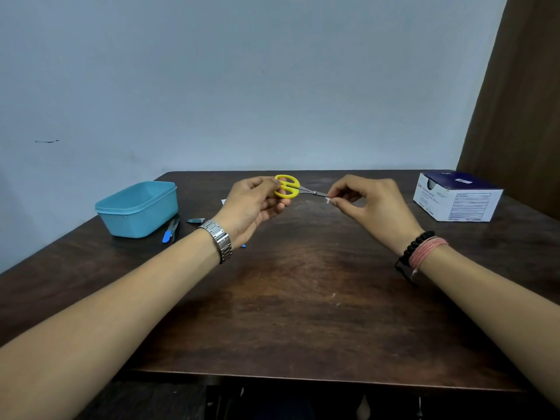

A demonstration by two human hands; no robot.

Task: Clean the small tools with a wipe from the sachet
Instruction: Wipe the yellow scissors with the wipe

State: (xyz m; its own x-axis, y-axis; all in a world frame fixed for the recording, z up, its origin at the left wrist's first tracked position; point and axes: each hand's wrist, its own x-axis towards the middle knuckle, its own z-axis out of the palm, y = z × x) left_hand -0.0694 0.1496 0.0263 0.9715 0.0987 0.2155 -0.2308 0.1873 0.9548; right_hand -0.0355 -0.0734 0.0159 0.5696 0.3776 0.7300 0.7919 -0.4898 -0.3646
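Scissor blades wiped above the table

Small yellow-handled scissors are gripped by the handles in the left hand, above the table's far middle. A white wipe is pinched around the blade tips by the right hand.

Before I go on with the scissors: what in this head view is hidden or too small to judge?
- Scissors tips: covered by the wipe and the right hand.
- Object behind the left hand, a white corner only: unidentifiable.
- Box label: print too small.
- Blue tub contents: hidden by its wall.
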